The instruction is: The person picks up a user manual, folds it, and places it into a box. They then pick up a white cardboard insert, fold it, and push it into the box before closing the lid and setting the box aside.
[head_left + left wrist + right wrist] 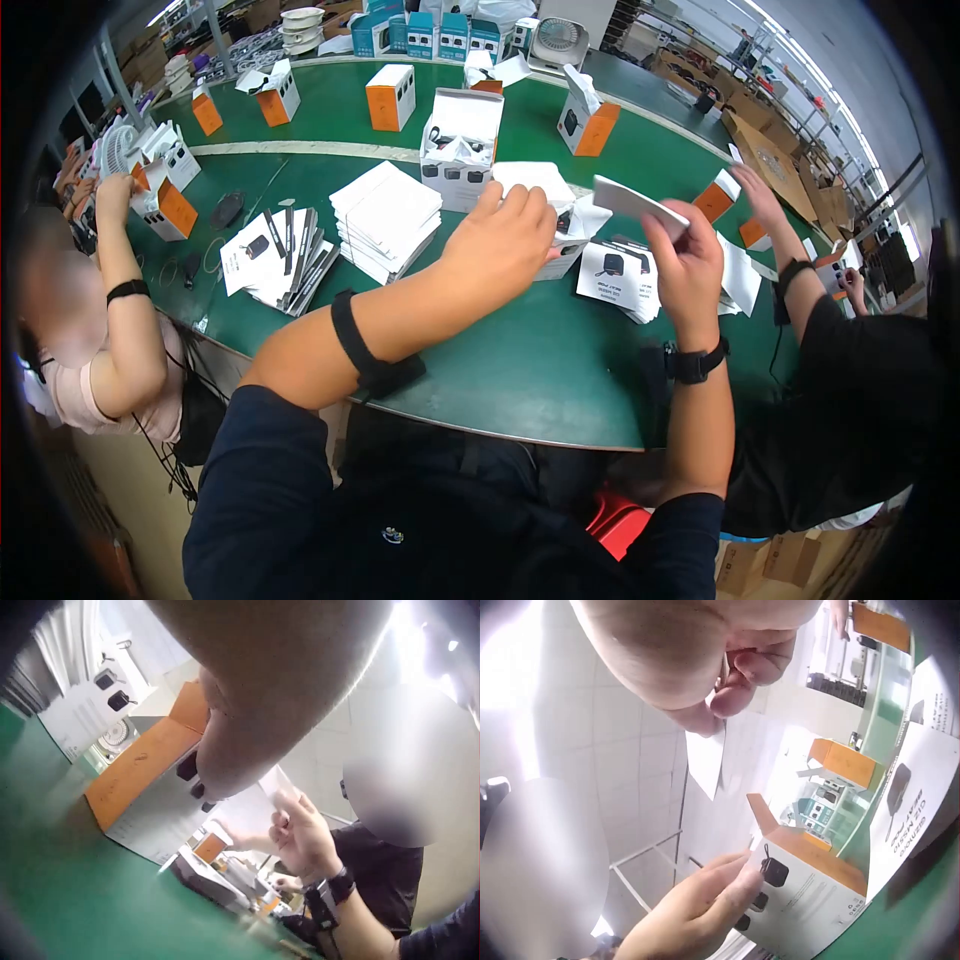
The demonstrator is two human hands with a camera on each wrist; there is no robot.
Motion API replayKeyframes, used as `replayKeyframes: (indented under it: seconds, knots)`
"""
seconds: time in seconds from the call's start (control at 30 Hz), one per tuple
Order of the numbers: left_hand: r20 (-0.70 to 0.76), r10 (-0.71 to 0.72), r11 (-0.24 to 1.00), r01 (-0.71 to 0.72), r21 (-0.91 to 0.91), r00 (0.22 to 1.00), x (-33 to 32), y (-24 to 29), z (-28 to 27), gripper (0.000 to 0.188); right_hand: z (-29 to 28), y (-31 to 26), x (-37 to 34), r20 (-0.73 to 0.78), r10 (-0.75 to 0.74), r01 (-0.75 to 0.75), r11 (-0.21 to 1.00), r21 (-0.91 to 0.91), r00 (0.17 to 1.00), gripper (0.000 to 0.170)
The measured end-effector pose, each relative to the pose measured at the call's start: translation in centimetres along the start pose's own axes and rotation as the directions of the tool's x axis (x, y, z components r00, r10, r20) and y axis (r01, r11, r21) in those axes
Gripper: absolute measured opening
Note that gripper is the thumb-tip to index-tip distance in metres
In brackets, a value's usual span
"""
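My left hand [500,245] grips the upper edge of an open white and orange box [802,907]. In the right wrist view its thumb lies on the printed face, beside the speaker pictures. The box's top flaps stand up, and its inside is mostly hidden. To the right, my right hand [688,262] pinches a thin white booklet [635,203] between thumb and fingers, raised above the table beside the box. Below that hand lies a pile of printed leaflets [615,278] showing a black speaker.
Another open box [460,150] with small black items stands behind my left hand. A white stack [385,215] and fanned printed booklets [275,250] lie left on the green table [500,370]. More boxes [390,97] stand farther back. People work on both sides.
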State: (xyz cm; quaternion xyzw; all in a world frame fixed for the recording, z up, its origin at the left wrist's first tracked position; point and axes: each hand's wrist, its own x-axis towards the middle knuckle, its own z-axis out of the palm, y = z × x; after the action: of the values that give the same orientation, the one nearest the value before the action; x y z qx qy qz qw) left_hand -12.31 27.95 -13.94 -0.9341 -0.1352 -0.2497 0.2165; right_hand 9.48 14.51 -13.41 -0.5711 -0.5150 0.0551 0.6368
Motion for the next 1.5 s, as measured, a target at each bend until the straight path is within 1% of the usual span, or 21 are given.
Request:
replayKeyframes:
  seconds: [0.03,0.07,0.13,0.17,0.27,0.33,0.4,0.53,0.6,0.73,0.87,0.93,1.0,1.03,1.1,1.13,1.2,1.27,1.37,1.43,1.5]
  knots:
    - [-0.001,0.008,1.000,-0.008,-0.007,1.000,-0.1,-0.1,-0.1,0.039,0.1,-0.6,0.7,0.088,-0.025,0.042,0.980,-0.195,0.996,0.020]
    - [0.060,0.028,0.999,-0.025,-0.042,0.998,-0.2,-0.2,-0.2,0.037,0.5,-1.2,1.4,0.083,-0.019,0.035,0.979,-0.201,0.996,0.020]
    - [0.118,0.051,0.996,-0.042,-0.081,0.992,-0.3,-0.7,-0.5,0.036,1.6,-2.4,3.1,0.294,-0.094,0.193,0.924,-0.329,0.951,0.017]
    - [0.122,0.055,0.985,-0.034,-0.168,0.991,-0.2,-1.1,-0.6,0.035,1.8,-3.1,3.9,0.390,-0.067,0.230,0.893,-0.387,0.918,0.018]
    - [0.116,0.036,0.949,0.002,-0.314,0.993,-0.6,-1.7,-0.7,0.032,2.9,-4.4,5.5,0.504,0.024,0.241,0.858,-0.454,0.863,0.017]
    - [0.109,0.014,0.927,0.029,-0.375,0.994,-0.9,-1.9,-0.9,0.030,3.5,-6.2,5.9,0.505,0.044,0.262,0.813,-0.519,0.862,0.016]
    - [0.128,-0.017,0.891,0.073,-0.448,0.992,-1.1,-2.2,-1.3,0.026,4.1,-7.0,6.4,0.573,0.071,0.345,0.735,-0.583,0.817,0.014]
    - [0.093,-0.044,0.861,0.085,-0.501,0.995,-1.5,-2.4,-0.7,0.024,4.7,-7.9,6.2,0.593,0.036,0.414,0.681,-0.604,0.805,0.011]
    - [0.030,-0.073,0.858,0.078,-0.507,0.997,-1.8,-2.3,-0.4,0.025,4.9,-8.5,5.8,0.594,0.044,0.473,0.559,-0.681,0.803,0.009]
    - [0.068,-0.068,0.846,0.094,-0.524,0.995,-1.7,-2.5,-0.6,0.025,6.5,-8.6,5.1,0.560,0.051,0.453,0.529,-0.718,0.827,0.009]
    - [0.090,-0.069,0.841,0.106,-0.531,0.994,-1.4,-2.7,-0.6,0.024,7.1,-8.0,5.3,0.587,0.000,0.531,0.426,-0.732,0.809,0.007]
    - [0.098,-0.071,0.832,0.113,-0.542,0.993,-1.6,-2.8,-0.4,0.024,6.6,-8.7,5.4,0.597,0.027,0.518,0.468,-0.716,0.802,0.006]
    - [-0.033,-0.095,0.835,0.062,-0.546,0.995,-1.8,-2.7,0.2,0.025,6.7,-8.8,5.4,0.615,0.051,0.510,0.507,-0.695,0.787,0.006]
    - [-0.032,-0.099,0.833,0.065,-0.550,0.995,-1.8,-2.8,0.3,0.025,6.7,-8.7,5.4,0.640,0.033,0.537,0.511,-0.671,0.768,0.005]
    - [0.081,-0.065,0.819,0.100,-0.564,0.995,-1.4,-2.9,0.5,0.027,6.8,-8.0,5.1,0.701,-0.011,0.596,0.536,-0.598,0.713,0.005]
    - [0.080,-0.061,0.817,0.096,-0.568,0.995,-1.3,-2.9,0.6,0.027,6.8,-7.8,5.1,0.698,-0.006,0.592,0.535,-0.603,0.716,0.005]
    - [0.104,-0.055,0.810,0.105,-0.578,0.993,-1.1,-3.2,0.6,0.030,6.8,-7.4,5.4,0.660,0.117,0.478,0.597,-0.644,0.742,0.006]
    - [0.114,-0.059,0.818,0.114,-0.563,0.992,-1.1,-3.5,0.5,0.031,7.1,-7.6,5.6,0.607,0.139,0.428,0.588,-0.687,0.782,0.008]
    - [0.101,-0.065,0.827,0.111,-0.551,0.993,-1.1,-3.6,1.1,0.032,7.1,-7.2,5.3,0.592,0.079,0.485,0.492,-0.723,0.802,0.011]
    - [0.082,-0.067,0.824,0.101,-0.558,0.994,-1.1,-3.4,1.2,0.032,7.2,-7.1,5.0,0.645,0.017,0.563,0.471,-0.679,0.764,0.013]
    - [0.139,-0.056,0.839,0.122,-0.530,0.989,-1.2,-3.2,0.8,0.032,6.7,-7.1,5.0,0.664,0.071,0.546,0.509,-0.666,0.744,0.012]
